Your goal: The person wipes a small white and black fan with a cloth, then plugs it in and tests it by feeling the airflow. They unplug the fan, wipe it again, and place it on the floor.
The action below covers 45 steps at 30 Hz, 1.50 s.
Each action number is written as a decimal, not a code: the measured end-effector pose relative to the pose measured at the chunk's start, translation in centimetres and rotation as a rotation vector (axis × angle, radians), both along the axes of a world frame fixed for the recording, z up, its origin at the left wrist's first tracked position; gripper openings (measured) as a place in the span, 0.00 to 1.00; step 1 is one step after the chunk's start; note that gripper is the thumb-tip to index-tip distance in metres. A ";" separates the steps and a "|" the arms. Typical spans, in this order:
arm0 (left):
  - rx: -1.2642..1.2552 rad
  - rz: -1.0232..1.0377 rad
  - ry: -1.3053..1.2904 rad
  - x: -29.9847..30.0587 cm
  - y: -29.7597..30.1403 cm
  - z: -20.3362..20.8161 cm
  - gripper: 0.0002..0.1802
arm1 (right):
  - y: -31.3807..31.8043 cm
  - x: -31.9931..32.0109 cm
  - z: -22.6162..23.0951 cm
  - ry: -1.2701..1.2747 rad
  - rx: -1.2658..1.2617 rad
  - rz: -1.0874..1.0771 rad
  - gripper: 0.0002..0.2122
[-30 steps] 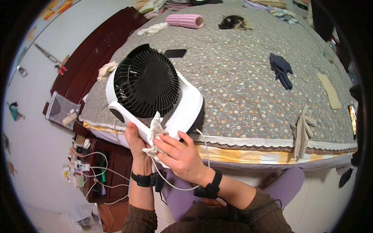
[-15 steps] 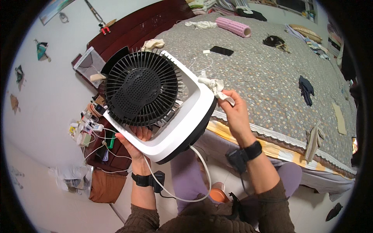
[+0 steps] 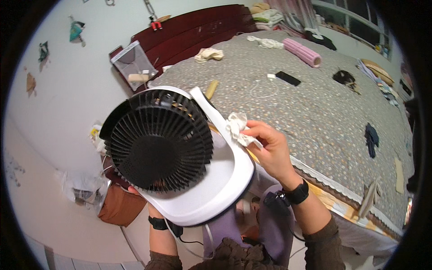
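Note:
A desk fan (image 3: 158, 155) with a round black ribbed grille and a white frame is held up over my lap. My left hand (image 3: 133, 190) grips its lower left side; most of that hand is behind the fan, with only a fingertip and the wrist showing. In my right hand (image 3: 271, 146) is a crumpled white cloth (image 3: 237, 128), pinched between thumb and fingers. The cloth touches the right arm of the white frame. A white power cord (image 3: 208, 238) hangs from the base of the fan.
To the right lies a bed with a grey floral cover (image 3: 315, 117), holding a pink foam roller (image 3: 302, 52), a black phone (image 3: 288, 78) and a dark cloth (image 3: 371, 140). A mesh holder (image 3: 133, 67) is by the red headboard (image 3: 193, 33). A brown box (image 3: 120, 204) stands at lower left.
The fan has tilted and come lower, its grille turned more toward me. The cloth in my right hand has shifted up along the frame's right arm. My left hand is now more hidden.

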<state>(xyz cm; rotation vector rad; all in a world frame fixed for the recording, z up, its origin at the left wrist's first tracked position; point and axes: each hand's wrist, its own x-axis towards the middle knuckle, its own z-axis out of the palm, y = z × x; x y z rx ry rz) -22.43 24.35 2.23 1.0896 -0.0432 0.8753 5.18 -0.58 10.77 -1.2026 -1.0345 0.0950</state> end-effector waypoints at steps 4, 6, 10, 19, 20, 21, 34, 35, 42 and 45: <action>0.008 0.068 0.098 -3.5 -1.8 0.3 0.47 | 4.1 0.6 3.9 -0.112 0.139 0.126 0.13; 0.008 0.093 0.145 -4.6 -2.7 0.4 0.49 | 5.3 1.1 5.9 -0.244 0.205 0.239 0.12; 0.031 0.110 0.211 -5.4 -4.0 0.8 0.52 | 5.8 0.5 6.8 -0.189 0.072 0.324 0.11; 0.075 0.097 0.359 -5.6 -6.9 1.4 0.61 | -0.3 -0.9 -0.4 -0.302 0.255 -0.185 0.13; 0.081 0.087 0.375 -5.5 -7.1 1.4 0.62 | -1.1 -1.2 -1.5 -0.240 0.247 -0.192 0.13; 0.088 0.079 0.388 -5.3 -7.3 1.4 0.63 | -2.0 -1.5 -2.7 -0.178 0.238 -0.199 0.13; 0.137 0.064 0.258 -0.3 -4.6 0.5 0.44 | -4.3 0.4 -14.6 0.549 -0.116 0.248 0.06; 0.117 0.049 0.276 -0.4 -4.3 0.1 0.43 | -2.4 1.0 -14.7 0.617 -0.200 0.309 0.09; -0.101 -0.011 0.238 -2.5 -3.9 -3.3 0.33 | 3.9 3.1 -11.3 0.745 -0.026 0.431 0.16; -0.077 0.026 0.264 -2.6 -3.6 -3.9 0.32 | 5.5 2.2 -8.9 0.523 0.029 0.419 0.15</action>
